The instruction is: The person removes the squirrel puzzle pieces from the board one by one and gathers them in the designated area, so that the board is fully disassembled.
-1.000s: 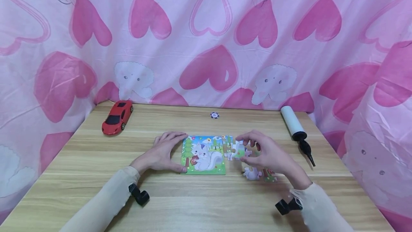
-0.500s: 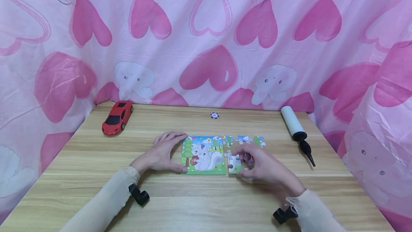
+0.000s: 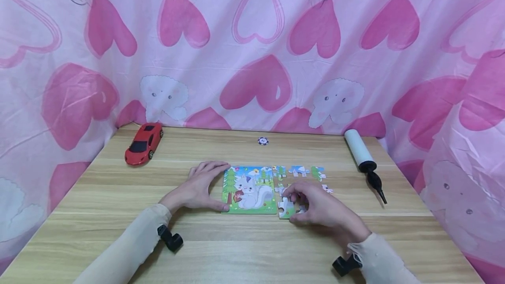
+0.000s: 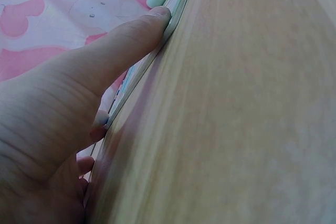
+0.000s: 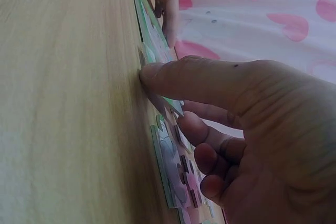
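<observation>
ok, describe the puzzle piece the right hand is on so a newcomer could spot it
Start at the cat puzzle mid-table. At its lower right corner lies a loose piece, mostly white, under the right hand's fingertips. The other loose pieces lie farther back, untouched.

Home play corner, heart curtain (image 3: 252, 56), toy car (image 3: 144, 143)
</observation>
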Demonstrator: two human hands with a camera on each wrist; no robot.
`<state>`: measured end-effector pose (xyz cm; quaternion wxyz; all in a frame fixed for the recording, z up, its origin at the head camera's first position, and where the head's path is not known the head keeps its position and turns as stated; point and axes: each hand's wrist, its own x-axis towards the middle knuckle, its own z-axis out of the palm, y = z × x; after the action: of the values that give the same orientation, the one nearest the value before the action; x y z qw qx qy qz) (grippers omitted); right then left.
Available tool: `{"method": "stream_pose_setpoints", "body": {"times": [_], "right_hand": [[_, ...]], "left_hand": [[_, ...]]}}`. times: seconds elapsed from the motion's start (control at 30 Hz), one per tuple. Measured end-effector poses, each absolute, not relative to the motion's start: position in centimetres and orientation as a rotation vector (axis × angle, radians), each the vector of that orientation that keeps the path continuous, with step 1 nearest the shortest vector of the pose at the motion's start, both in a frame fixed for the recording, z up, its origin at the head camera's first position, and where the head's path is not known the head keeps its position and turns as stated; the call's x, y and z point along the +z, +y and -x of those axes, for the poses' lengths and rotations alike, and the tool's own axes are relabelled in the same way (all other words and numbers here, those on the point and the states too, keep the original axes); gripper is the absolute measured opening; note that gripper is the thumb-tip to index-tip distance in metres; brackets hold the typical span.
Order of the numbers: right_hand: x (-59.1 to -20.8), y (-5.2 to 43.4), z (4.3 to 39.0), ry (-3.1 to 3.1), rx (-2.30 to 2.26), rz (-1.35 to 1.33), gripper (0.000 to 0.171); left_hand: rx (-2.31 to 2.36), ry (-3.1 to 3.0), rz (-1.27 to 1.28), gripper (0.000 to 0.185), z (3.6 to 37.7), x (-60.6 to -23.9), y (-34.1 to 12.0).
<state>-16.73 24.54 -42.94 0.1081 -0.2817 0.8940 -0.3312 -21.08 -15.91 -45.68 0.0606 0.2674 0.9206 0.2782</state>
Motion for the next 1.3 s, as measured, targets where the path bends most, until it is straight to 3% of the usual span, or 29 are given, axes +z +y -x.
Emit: {"method": "stream_pose_setpoints", "body": {"times": [0.97,1.3], "right_hand": [[-42.4,24.4,16.7,2.630,-0.933,0.768,0.054],[-40.6,24.1,17.4,2.651,-0.956,0.792,0.049]], "left_hand": [[0.859,2.781,-0.808,0.125,21.0,-45.5,-15.8],[0.835,2.789,-0.805,0.126,21.1,-45.8,-15.9]]}}
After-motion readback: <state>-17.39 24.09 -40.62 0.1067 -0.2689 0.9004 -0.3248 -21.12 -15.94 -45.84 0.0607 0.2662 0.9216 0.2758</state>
